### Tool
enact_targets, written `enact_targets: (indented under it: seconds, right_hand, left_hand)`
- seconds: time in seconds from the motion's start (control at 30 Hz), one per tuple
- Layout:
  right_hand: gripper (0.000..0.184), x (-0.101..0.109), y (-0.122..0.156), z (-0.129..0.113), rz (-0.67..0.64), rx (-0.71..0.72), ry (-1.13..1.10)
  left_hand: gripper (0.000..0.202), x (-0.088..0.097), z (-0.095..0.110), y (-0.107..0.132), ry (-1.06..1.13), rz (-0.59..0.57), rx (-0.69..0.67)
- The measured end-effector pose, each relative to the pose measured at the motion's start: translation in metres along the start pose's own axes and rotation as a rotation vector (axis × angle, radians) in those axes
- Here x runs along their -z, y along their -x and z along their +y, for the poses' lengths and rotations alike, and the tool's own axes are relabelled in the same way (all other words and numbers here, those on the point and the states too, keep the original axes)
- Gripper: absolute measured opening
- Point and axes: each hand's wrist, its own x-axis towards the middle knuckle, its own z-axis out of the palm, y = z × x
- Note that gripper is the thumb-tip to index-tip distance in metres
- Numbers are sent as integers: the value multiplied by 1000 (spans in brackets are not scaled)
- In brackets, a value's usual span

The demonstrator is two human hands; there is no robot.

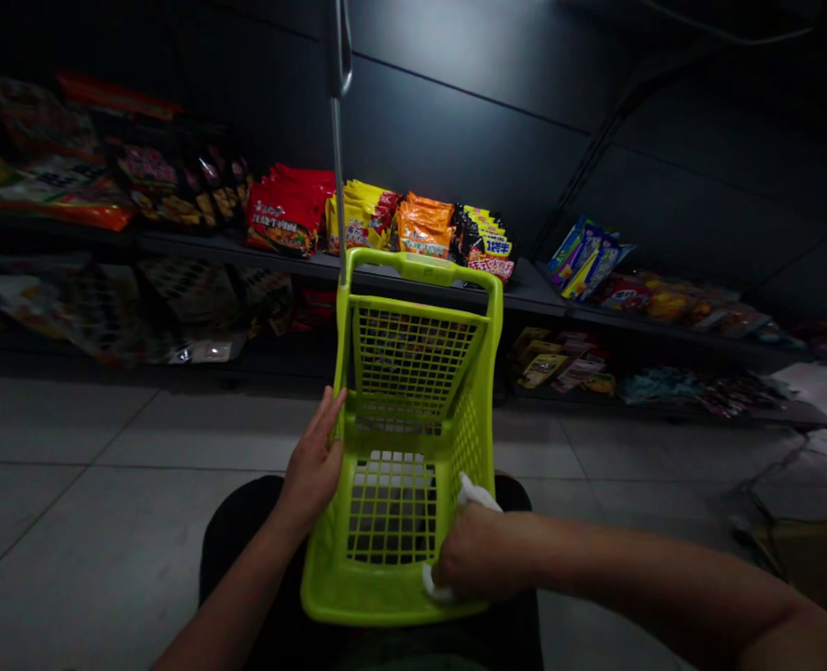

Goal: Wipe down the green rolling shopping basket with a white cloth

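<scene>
A lime-green plastic mesh shopping basket [420, 267] stands tilted on my lap, its far end raised. A thin metal pull handle [338, 177] rises from its far rim. My left hand [311, 457] grips the basket's left wall near the middle. My right hand [483, 554] presses a white cloth [475, 494] against the near right corner of the basket. Part of the cloth shows on either side of that hand. The hand hides the corner beneath it.
Dark shelves [525, 298] behind the basket hold rows of colourful snack and noodle packets. Grey floor tiles [91, 522] spread below them. My dark trousers [238, 540] show under the basket. A cardboard box [815, 568] and a dark cable lie at lower right.
</scene>
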Motion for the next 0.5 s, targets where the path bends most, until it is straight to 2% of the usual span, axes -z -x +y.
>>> enact_targets:
  seconds: [0.07,0.13,0.2,0.27,0.33,0.4,0.43,0.5]
  right_hand:
    - [19,-1,10,9,-28,177,8]
    - [23,13,14,46,85,209,20]
    - [20,36,14,100,287,105,61]
    - [22,57,9,154,531,-60,90]
    - [28,67,-2,193,799,-218,18]
    - [34,59,-20,204,1073,-313,-150]
    - [36,49,-30,199,1202,-328,-248]
    - [37,18,-46,169,1414,-283,-428]
  left_hand:
    - [67,2,-3,-2,-27,-8,-22]
    - [66,5,-7,-5,-61,-18,-44]
    - [66,8,-12,-9,-88,-30,-63]
    - [65,11,-17,-12,-112,-39,-76]
    - [64,15,-23,-16,-146,-43,-92]
    - [64,20,-28,-18,-218,-51,-119]
    - [65,24,-30,-19,-282,-66,-136]
    - [66,33,-30,-21,-479,-93,-162]
